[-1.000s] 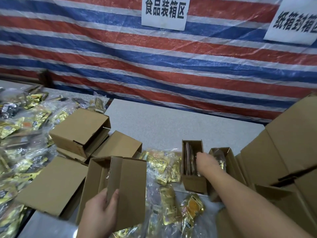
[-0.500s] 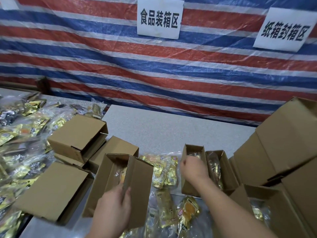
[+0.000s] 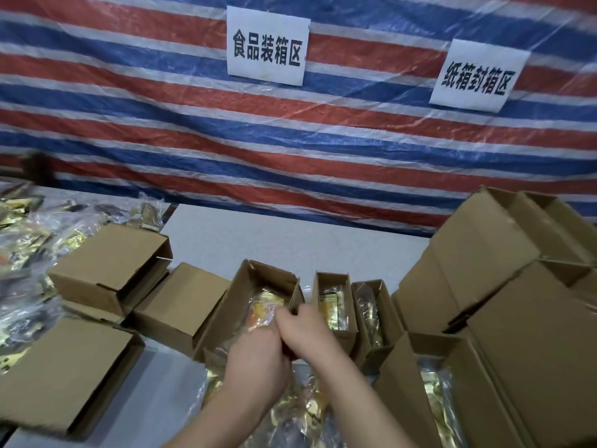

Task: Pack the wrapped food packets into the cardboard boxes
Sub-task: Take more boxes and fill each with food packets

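An open cardboard box [image 3: 245, 286] lies in the middle of the table, its mouth facing up. A wrapped packet [image 3: 263, 307] with orange and gold print lies inside it. My left hand [image 3: 255, 360] grips the box's near end, and my right hand [image 3: 307, 331] holds the box's right wall and flap beside it. Both hands touch each other over the near corner. More gold packets [image 3: 290, 412] lie loose on the table under my forearms.
Two narrow open boxes [image 3: 334, 305] [image 3: 371, 313] with packets stand just right of my hands. A larger open box [image 3: 397, 383] with gold packets is at the lower right, and stacked boxes [image 3: 484, 253] rise behind it. Closed boxes [image 3: 113, 263] and a packet heap [image 3: 29, 234] fill the left.
My left hand carried the open box from the lower left to the table's middle. My right hand left the narrow box and took hold of the carried box.
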